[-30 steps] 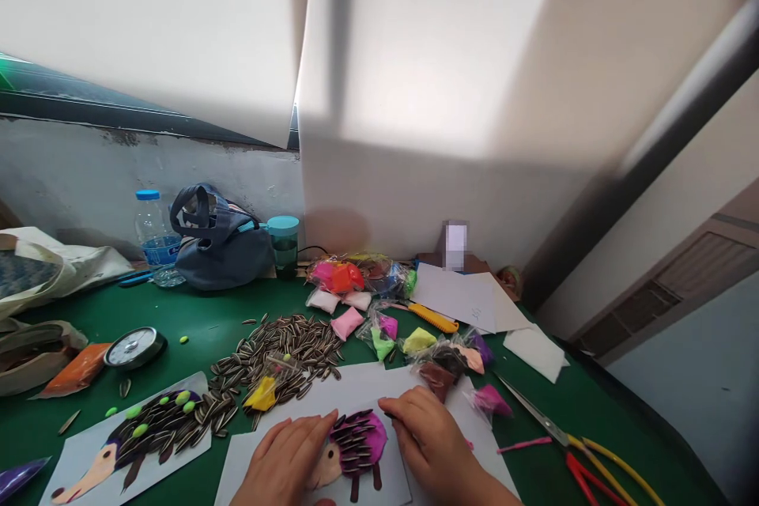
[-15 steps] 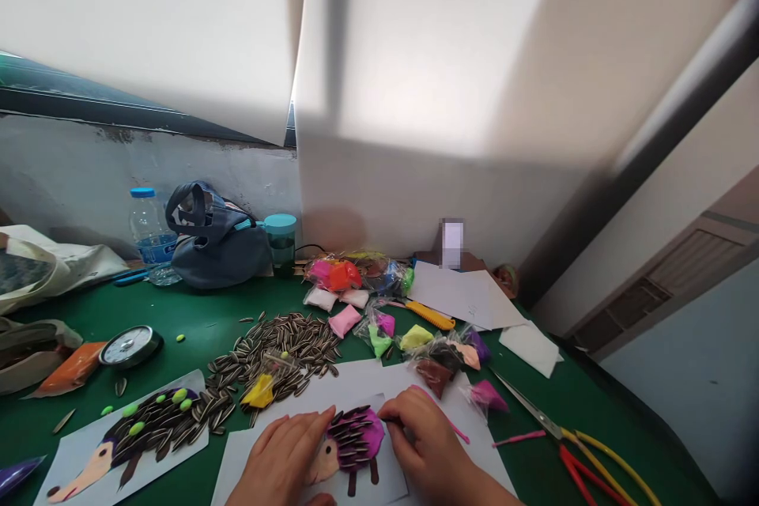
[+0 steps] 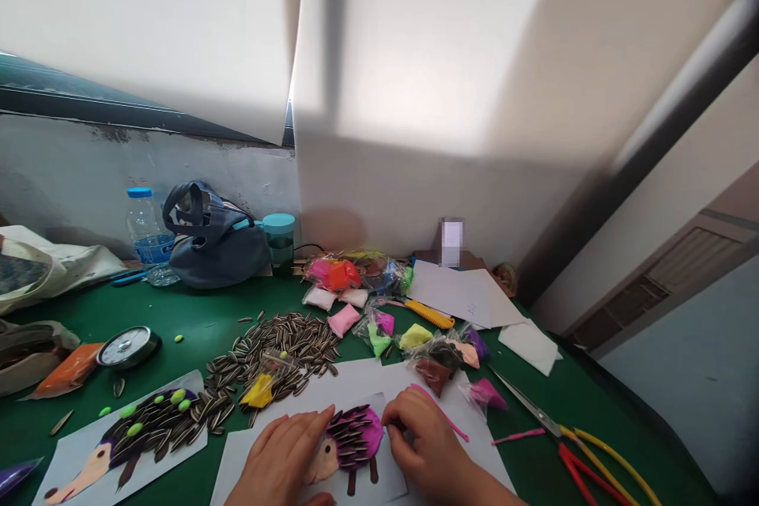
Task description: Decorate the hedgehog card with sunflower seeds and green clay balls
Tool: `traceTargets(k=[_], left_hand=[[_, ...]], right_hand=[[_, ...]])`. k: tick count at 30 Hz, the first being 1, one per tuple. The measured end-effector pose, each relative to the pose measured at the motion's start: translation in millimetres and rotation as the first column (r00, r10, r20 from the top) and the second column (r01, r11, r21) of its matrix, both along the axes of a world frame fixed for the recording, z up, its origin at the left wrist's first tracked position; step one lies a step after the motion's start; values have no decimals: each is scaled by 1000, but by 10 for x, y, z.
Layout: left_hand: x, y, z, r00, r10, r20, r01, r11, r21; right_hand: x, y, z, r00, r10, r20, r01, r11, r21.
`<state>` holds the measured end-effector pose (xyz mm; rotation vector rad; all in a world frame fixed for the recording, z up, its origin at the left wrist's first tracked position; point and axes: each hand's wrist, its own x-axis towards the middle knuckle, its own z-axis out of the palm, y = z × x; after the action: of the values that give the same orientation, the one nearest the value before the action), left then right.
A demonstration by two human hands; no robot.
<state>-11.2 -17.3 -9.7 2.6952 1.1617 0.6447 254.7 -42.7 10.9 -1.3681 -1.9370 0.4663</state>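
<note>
One flat purple-and-peach clay hedgehog (image 3: 374,433) with striped dark seeds (image 3: 352,438) lies on white paper (image 3: 392,473) between my flattened left hand (image 3: 285,457) and my right hand (image 3: 428,441), pinched narrow; whether it holds anything, I cannot tell.

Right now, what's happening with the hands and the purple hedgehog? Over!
Left hand on the paper; right hand curled, contents unseen. Purple hedgehog between them, partly covered with seeds. Left hand blocks part of its face.
</note>
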Motion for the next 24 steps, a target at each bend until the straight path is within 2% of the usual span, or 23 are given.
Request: traceTargets(k=[12, 24], left_hand=[[10, -11, -9, 1000, 25, 11, -25, 1000, 10], [-12, 10, -12, 1000, 1, -4, -1, 1000, -2]], right_hand=[[6, -3, 0, 1000, 5, -10, -6, 1000, -9], [11, -4, 18, 1000, 8, -27, -9, 1000, -27]])
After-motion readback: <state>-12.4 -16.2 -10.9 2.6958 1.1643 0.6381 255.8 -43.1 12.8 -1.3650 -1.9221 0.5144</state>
